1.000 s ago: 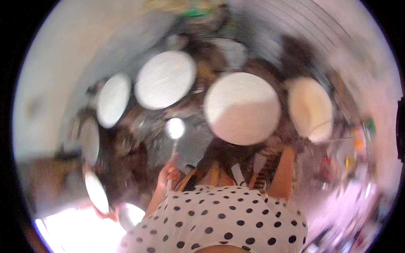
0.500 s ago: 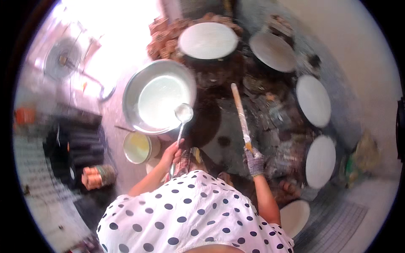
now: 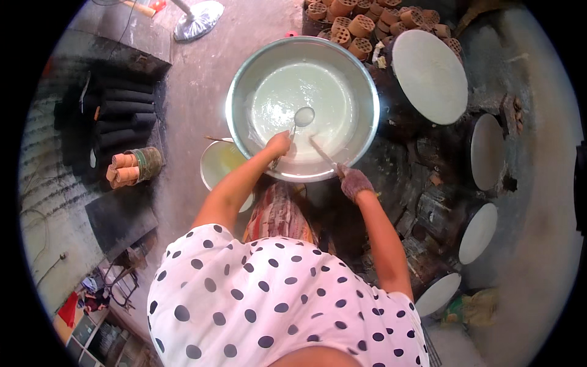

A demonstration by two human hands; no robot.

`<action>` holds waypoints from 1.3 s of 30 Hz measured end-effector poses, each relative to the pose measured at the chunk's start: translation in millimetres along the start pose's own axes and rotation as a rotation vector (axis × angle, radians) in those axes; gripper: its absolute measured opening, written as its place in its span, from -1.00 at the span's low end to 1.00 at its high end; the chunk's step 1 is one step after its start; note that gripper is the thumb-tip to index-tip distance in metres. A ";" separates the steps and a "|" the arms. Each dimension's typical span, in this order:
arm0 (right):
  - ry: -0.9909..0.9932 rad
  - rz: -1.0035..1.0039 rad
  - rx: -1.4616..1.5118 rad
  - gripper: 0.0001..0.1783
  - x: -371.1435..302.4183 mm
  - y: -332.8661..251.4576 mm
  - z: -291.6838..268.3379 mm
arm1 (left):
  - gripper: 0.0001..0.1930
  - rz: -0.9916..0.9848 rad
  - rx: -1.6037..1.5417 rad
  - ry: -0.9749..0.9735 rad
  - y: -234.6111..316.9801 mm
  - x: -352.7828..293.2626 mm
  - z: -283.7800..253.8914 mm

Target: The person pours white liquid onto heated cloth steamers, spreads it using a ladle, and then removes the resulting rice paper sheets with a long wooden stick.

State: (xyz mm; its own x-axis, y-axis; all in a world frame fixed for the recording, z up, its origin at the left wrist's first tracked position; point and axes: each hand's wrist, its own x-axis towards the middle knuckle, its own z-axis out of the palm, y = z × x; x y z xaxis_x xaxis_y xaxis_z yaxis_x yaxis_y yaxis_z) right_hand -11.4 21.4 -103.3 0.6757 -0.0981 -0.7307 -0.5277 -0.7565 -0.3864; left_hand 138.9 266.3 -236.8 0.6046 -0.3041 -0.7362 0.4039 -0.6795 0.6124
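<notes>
Ahead of me stands a wide metal basin holding a milky white liquid. My bare left hand is closed round the handle of a ladle, its round bowl over the liquid. A grey-purple knitted glove covers my right hand, which grips a long, thin flat stick at the basin's near right rim. The stick's tip points into the basin, close to the ladle; whether either tool touches the liquid I cannot tell.
A bucket with yellowish contents stands at the basin's near left. Round white-topped stoves curve along my right side. Perforated clay-coloured cylinders are piled at the back. Black cylinders and a bundle of orange ones lie left.
My view has swung left, bringing the basin to the middle. Both hands have moved to the basin, and the stick now points into it, beside the ladle.
</notes>
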 end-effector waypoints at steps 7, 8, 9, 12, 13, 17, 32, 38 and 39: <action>0.244 -0.027 0.155 -0.55 -2.3 23.0 44.8 | -0.49 0.237 0.304 0.101 -31.5 17.0 29.5; 0.341 -0.015 0.124 -0.49 -1.4 25.0 52.2 | -0.50 0.262 0.209 0.127 -41.4 18.8 40.6; 0.273 0.066 0.217 -0.48 -1.8 27.3 59.3 | -0.51 0.293 0.111 0.149 -42.4 18.9 55.1; 0.160 0.215 0.532 -0.46 -10.8 26.0 85.6 | -0.73 -0.152 -0.776 -0.183 8.2 -13.6 83.2; 0.166 0.197 0.630 -0.46 -20.6 21.1 86.2 | -0.76 -0.178 -0.903 -0.245 22.5 -27.6 86.9; 0.322 0.053 0.733 -0.46 -57.8 -8.4 52.0 | -0.63 0.069 -1.048 -0.258 96.8 -95.1 42.6; 0.611 -0.444 0.962 -0.62 -188.4 -65.6 -133.5 | -0.47 0.626 -0.579 -0.009 231.4 -277.8 -147.9; 0.942 -0.446 0.260 -0.68 -133.4 -44.6 -117.8 | -0.71 0.152 -1.115 -0.620 197.0 -197.7 -128.7; 1.086 -0.483 -0.004 -0.66 -127.7 -43.8 -108.2 | -0.80 -0.012 -1.324 -0.809 201.2 -194.6 -119.6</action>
State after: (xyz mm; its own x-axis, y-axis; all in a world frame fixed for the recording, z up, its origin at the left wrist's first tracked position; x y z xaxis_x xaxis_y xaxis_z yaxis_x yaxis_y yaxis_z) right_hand -18.9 -2.9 67.8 0.8879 -0.2977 0.3508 -0.0983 -0.8676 -0.4875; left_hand 184.6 268.7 64.1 0.2539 -0.8667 -0.4293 0.9670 0.2376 0.0923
